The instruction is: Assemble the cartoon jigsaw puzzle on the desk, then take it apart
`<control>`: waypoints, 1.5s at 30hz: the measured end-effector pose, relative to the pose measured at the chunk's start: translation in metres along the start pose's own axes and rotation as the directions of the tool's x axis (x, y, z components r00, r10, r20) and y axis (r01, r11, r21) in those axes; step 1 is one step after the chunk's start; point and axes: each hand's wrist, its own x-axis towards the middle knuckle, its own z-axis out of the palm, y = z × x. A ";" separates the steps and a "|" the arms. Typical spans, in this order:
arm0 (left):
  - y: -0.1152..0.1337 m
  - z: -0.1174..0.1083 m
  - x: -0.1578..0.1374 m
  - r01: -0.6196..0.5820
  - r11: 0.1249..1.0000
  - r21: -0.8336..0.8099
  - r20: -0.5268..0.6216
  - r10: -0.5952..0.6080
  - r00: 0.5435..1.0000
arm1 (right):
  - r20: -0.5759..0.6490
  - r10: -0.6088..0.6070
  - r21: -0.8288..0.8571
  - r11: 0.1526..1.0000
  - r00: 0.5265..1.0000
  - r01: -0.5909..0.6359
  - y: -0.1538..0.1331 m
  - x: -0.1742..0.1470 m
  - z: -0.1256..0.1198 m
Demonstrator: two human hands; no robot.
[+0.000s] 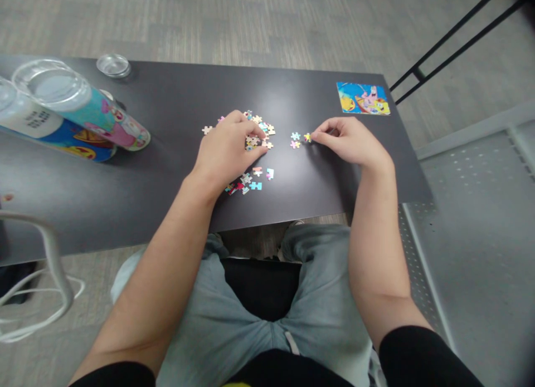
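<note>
At the table point(175, 114), our right hand point(349, 140) pinches a yellow piece point(307, 137) just beside two pieces point(295, 136); our left hand point(228, 145) covers part of the pile point(262, 126), its grip slightly parted, more pieces point(246, 179) lying nearer us.

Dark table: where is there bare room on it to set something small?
Bare patches: between the pink-figured canister and the left hand; between the loose puzzle pieces nearest the person and the right forearm. Crowded: the puzzle pile under the left hand, and the table's left part, with that and the blue canister.
</note>
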 end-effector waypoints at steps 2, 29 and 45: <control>-0.002 0.002 0.000 0.021 1.000 0.011 -0.004 -0.021 1.000 | 0.017 0.043 -0.017 0.999 0.999 -0.043 0.000 0.000 -0.001; 0.004 -0.015 -0.003 0.056 0.965 -0.256 0.061 -0.042 0.997 | 0.004 -0.154 -0.031 0.988 0.988 0.154 -0.036 0.005 0.019; -0.028 -0.074 -0.025 0.068 0.973 -0.221 0.220 -0.018 0.975 | 0.120 -0.198 -0.168 0.962 0.973 0.217 -0.063 0.026 0.067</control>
